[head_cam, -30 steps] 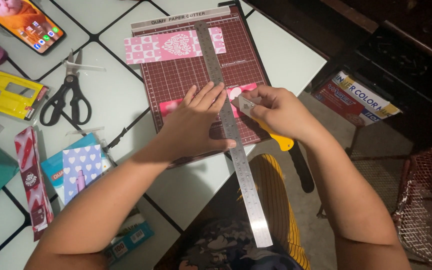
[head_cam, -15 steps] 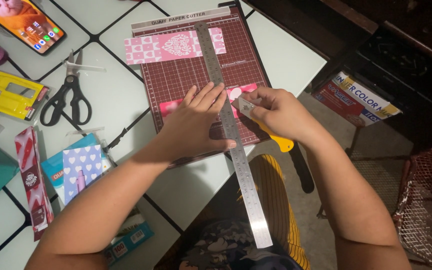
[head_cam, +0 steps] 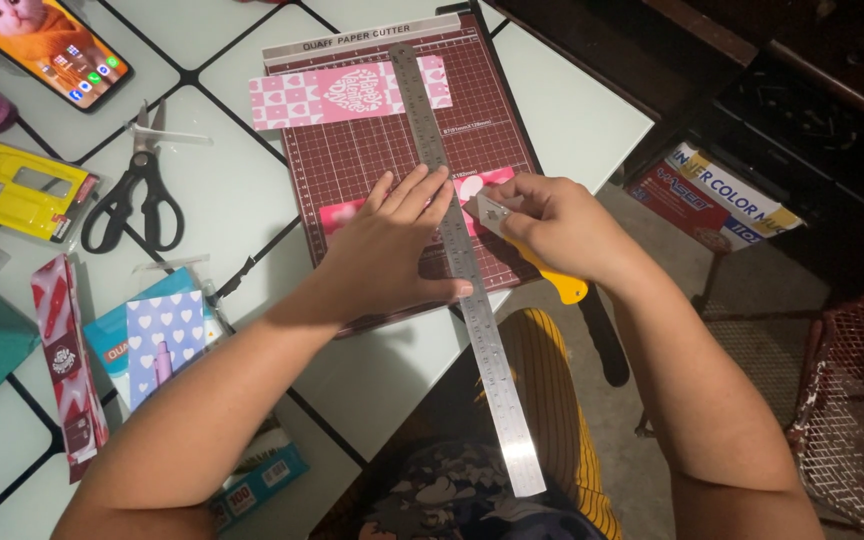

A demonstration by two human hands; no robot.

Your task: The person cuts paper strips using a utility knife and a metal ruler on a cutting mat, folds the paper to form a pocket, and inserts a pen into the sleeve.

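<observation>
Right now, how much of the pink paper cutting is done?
Done: one pink patterned strip lies at the board's top. In hand: left hand presses the steel ruler; right hand holds the yellow knife beside it. Left: the pink paper underneath looks uncut.

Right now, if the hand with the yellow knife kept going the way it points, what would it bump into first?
The right hand aims the knife left, so it would likely meet the steel ruler first, with the left hand pressing just beyond it.
</observation>
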